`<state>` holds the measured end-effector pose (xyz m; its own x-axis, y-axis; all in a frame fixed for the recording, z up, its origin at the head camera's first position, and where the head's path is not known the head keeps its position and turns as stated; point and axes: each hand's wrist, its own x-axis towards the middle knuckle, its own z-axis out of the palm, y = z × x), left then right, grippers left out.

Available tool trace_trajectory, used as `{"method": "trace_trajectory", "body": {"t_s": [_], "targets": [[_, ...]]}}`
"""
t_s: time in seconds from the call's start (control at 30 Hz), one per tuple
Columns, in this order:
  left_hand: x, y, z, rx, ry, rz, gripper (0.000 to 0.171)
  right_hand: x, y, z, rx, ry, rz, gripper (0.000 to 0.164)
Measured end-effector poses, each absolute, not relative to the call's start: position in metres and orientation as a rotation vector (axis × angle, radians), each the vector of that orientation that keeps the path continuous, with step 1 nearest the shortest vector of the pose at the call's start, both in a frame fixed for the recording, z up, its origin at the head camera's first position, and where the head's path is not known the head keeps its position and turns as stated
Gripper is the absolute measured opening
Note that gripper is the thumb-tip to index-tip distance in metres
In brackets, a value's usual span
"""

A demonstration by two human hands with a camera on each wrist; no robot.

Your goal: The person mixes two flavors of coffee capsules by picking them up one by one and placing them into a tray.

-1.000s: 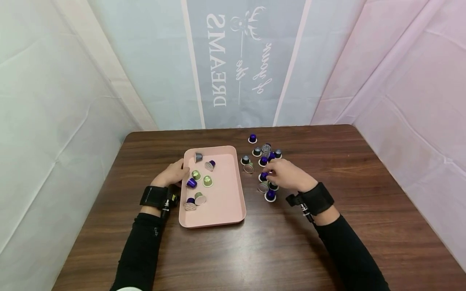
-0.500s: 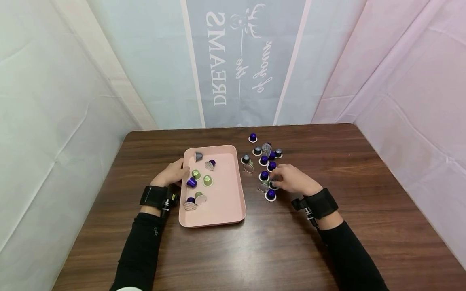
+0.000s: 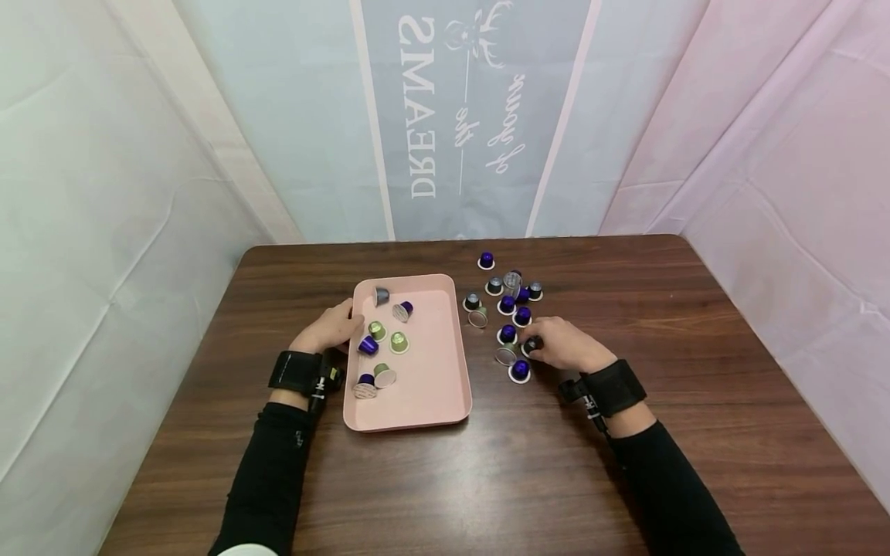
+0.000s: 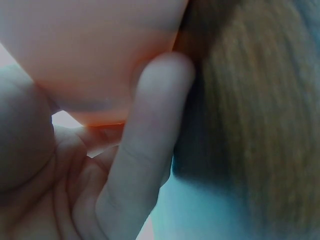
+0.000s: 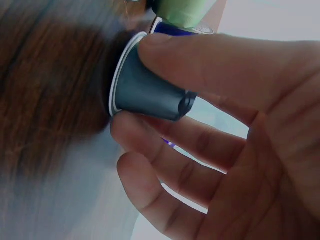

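Working from afar, I brought the right hand (image 3: 565, 344) off a blue capsule (image 3: 522, 315) and onto a dark capsule (image 5: 150, 87) right of the pink tray (image 3: 426, 386), pinching it and edging it from a green capsule (image 5: 182, 12). Whether it had left the desk (image 3: 445, 490), I couldn't quite tell. The left hand (image 3: 330, 327) gripped the tray's left edge. A fresh pick, I judged.

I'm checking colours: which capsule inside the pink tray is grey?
The capsule nearest the far edge of the tray; the other six are green or purple.
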<state>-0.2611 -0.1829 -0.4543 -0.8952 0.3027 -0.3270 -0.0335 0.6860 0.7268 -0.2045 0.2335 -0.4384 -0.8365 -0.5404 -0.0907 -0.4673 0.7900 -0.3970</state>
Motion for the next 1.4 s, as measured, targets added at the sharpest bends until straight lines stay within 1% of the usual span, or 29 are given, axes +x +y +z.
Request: {"method": "trace_trajectory", "body": {"t_s": [0.4, 0.57, 0.73, 0.97, 1.17, 1.4], "targets": [[-0.264, -0.183, -0.45, 0.236, 2.494, 1.059, 0.043, -0.203, 0.245, -0.422, -0.73, 2.825, -0.593, 0.023], [-0.263, -0.184, -0.449, 0.25, 2.495, 1.062, 0.045, -0.201, 0.245, -0.417, -0.767, 2.83, -0.63, 0.022], [-0.262, -0.184, -0.448, 0.249, 2.489, 1.066, 0.046, -0.198, 0.236, -0.411, -0.864, 2.838, -0.651, 0.022], [-0.263, -0.184, -0.451, 0.229, 2.464, 1.083, 0.043, -0.195, 0.208, -0.399, -1.035, 2.866, -0.661, 0.021], [-0.261, -0.184, -0.452, 0.255, 2.473, 1.075, 0.043, -0.198, 0.168, -0.385, -1.097, 2.832, -0.635, 0.02], [-0.261, -0.185, -0.453, 0.234, 2.473, 1.083, 0.039, -0.201, 0.123, -0.376, -1.19, 2.761, -0.528, 0.015]]}}
